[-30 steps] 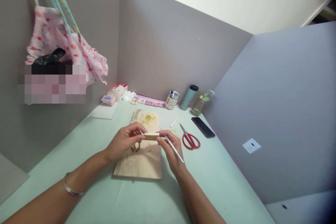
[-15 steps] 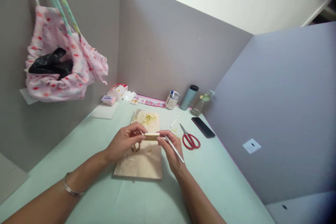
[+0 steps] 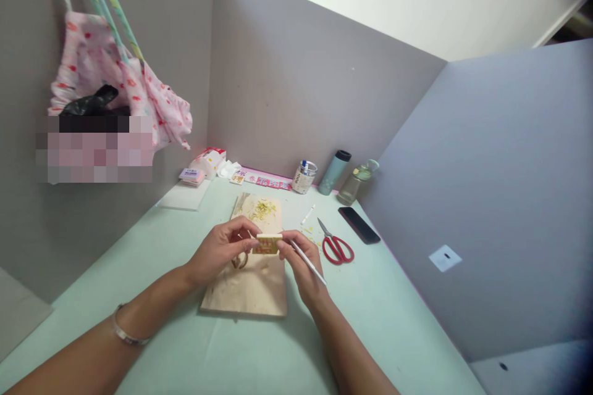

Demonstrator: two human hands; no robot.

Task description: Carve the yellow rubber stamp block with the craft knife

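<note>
The left hand (image 3: 208,256) and the right hand (image 3: 303,268) hold up a small yellow block (image 3: 267,245) between them. It sits right between the fingertips, over the wooden board (image 3: 248,299). The left finger and thumb are almost closed, pinching one end. The right finger and thumb are almost closed too, pinching the other end, and a thin white stick (image 3: 309,263) rests in that same hand, poking back from the fingers.

Some work looks done, I think. Lots of yellow-green bits (image 3: 264,208) lie on the board past the fingertips, and a few more lie near the red scissors (image 3: 338,249), to the right of the right fingers. The block's front has reddish marks and its top edge is pale (like a tiny painted brick). It may be partly made, but how much is left, I can't tell.

The marks are too small and blurry to read. The back of the block is hidden, and the fingers cover both its ends. A brown round thing (image 3: 246,259) is just under the left fingers, partly covered. Far to the left of the fingers, blurry squares hide the low part of the pink bag (image 3: 162,114).
</note>
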